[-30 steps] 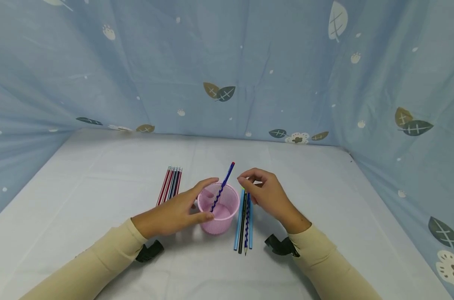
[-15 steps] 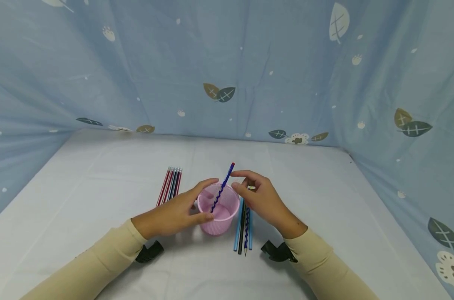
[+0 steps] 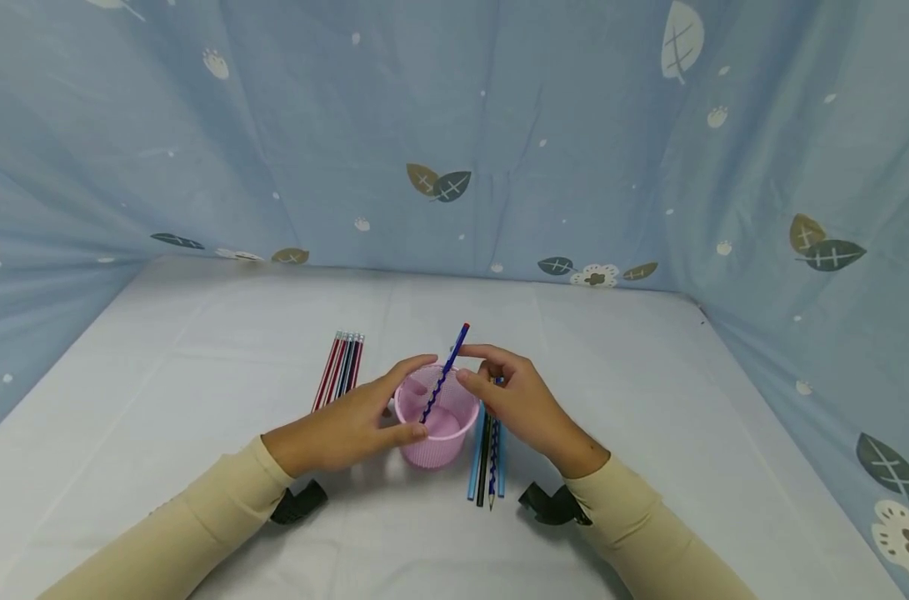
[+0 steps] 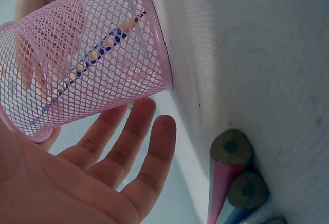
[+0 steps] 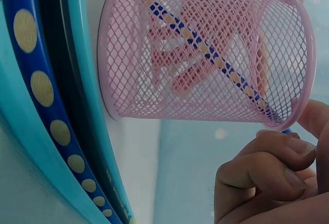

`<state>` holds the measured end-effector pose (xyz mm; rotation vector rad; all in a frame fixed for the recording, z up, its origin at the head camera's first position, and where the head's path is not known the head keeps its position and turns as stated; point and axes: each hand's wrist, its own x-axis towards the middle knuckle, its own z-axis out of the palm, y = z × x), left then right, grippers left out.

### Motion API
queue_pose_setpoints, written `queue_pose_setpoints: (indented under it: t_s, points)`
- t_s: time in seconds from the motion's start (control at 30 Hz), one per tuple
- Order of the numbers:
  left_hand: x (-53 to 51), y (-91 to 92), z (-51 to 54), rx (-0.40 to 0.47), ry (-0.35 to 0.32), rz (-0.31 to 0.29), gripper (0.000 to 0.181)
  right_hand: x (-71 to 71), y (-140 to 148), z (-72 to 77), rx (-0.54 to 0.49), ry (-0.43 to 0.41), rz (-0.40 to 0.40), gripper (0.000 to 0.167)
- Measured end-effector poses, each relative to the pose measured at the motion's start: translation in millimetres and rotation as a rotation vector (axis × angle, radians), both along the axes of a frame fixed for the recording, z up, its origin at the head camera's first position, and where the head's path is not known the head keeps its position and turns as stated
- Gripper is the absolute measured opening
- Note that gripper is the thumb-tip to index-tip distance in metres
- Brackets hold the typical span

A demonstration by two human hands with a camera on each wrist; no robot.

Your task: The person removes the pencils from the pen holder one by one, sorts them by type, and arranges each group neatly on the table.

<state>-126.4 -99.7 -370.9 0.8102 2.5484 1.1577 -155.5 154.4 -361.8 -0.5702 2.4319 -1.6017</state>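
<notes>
My left hand [image 3: 349, 425] holds the pink mesh pen cup [image 3: 433, 455], its thumb at the near rim and index finger at the far rim. In the left wrist view, other fingers [image 4: 138, 129] spread beside the mesh. A blue pencil [image 3: 457, 342] with dotted grip hollows leans inside the cup, its red end sticking out upward. My right hand [image 3: 525, 404] is at the cup's right rim. Its index finger reaches behind the pencil's upper part; whether it touches the pencil I cannot tell. Other right-hand fingers [image 5: 257, 175] are curled, with nothing visible in them.
On the white table [image 3: 229, 350], a row of red and dark striped pencils [image 3: 339, 371] lies left of the cup, partly behind my left hand. Light blue, black and dotted blue pencils [image 3: 481, 467] lie to its right, under my right hand. A patterned blue curtain [image 3: 312, 125] stands behind.
My right hand has moved left from above the right-hand pencils to the cup's rim and the leaning pencil. The left hand, cup and pencil have stayed in place.
</notes>
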Motion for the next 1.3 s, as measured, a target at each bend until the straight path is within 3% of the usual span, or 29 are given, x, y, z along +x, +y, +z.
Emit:
queue_pose_setpoints:
  t_s: [0.7,1.3]
  points:
    - [-1.1,0.1,-2.8,0.012,0.002,-0.008,0.079,1.9,-1.4,-0.5,-0.042,0.035,0.007,0.026]
    - [-0.4,0.4,-2.9,0.01,0.017,-0.01,0.08,3.2,-2.3,-0.8,-0.008,0.1,-0.02,0.014]
